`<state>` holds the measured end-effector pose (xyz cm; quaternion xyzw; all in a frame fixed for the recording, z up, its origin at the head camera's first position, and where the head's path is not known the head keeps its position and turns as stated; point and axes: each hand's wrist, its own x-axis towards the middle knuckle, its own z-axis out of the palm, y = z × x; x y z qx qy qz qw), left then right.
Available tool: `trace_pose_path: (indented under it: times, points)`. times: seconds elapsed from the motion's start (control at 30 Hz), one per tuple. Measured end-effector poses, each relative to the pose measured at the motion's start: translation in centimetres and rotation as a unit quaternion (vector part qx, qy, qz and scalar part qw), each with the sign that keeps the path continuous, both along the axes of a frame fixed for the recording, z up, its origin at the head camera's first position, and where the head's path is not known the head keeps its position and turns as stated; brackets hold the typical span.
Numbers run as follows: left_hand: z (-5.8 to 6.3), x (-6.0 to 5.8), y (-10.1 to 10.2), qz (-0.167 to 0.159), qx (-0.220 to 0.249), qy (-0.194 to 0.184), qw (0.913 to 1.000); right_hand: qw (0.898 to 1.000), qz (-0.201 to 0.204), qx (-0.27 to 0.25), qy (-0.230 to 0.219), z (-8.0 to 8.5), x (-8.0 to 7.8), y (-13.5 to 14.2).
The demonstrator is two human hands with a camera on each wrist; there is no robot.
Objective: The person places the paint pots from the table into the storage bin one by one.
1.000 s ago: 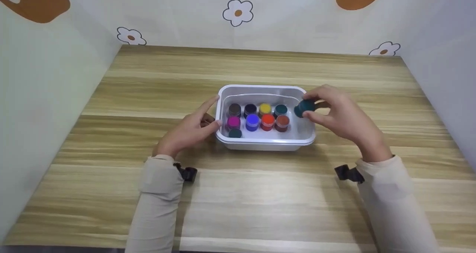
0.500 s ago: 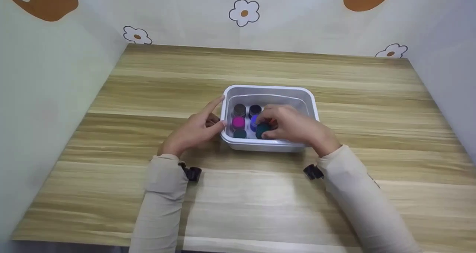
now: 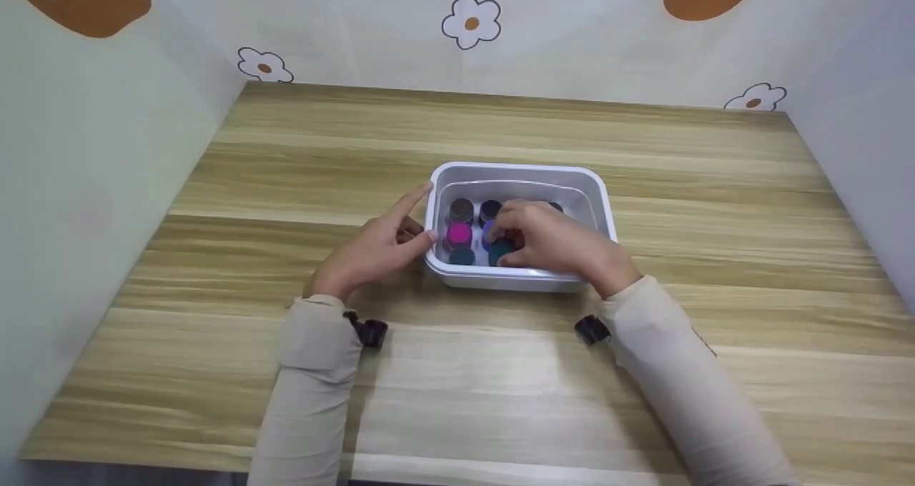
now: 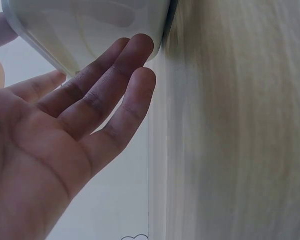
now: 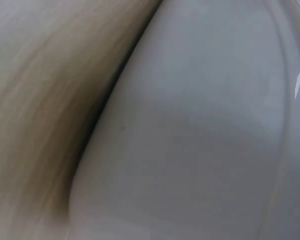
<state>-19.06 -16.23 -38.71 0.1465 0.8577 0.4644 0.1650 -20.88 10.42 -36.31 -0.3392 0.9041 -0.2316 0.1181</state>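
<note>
In the head view my right hand [image 3: 554,239] reaches down into a white plastic tub [image 3: 525,274] and pinches a small dark green paint pot [image 3: 502,251] near the front wall. My left hand [image 3: 375,246] touches the tub's left rim with thumb and forefinger; the left wrist view shows the other fingers [image 4: 107,90] extended along its outer side. Left of the held pot stand a magenta pot [image 3: 459,234] and another dark green pot [image 3: 462,256]. Behind are a dark grey-brown pot [image 3: 462,210] and a black one [image 3: 491,209]. A blue pot [image 3: 487,232] is partly hidden by my right fingers.
The tub stands on a wood-grain table [image 3: 457,386]. A pale wall [image 3: 357,36] with flower prints closes off the back, with side walls left and right. In the right wrist view only the tub's outer wall [image 5: 190,125] and the tabletop show.
My right hand has carried the dark green pot from above the tub's right end leftward and down to the front middle, beside the blue pot. My left hand stays at the rim.
</note>
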Motion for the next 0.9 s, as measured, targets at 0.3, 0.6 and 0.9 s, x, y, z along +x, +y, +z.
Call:
trace_pose_path:
  times: [0.3,0.6,0.9]
  points:
    - [-0.1,-0.1,-0.1,-0.001,0.008,-0.002,1.0000,1.000,0.016,0.008,0.007,-0.3,-0.4,-0.4]
    - [-0.2,0.0,-0.2,-0.003,0.004,0.012,0.9999,1.000,0.016,0.010,0.012,-0.6,-0.4,-0.5]
    - [-0.5,-0.1,-0.2,-0.006,0.006,0.014,0.9999,0.998,-0.034,-0.043,0.006,0.1,0.3,0.9]
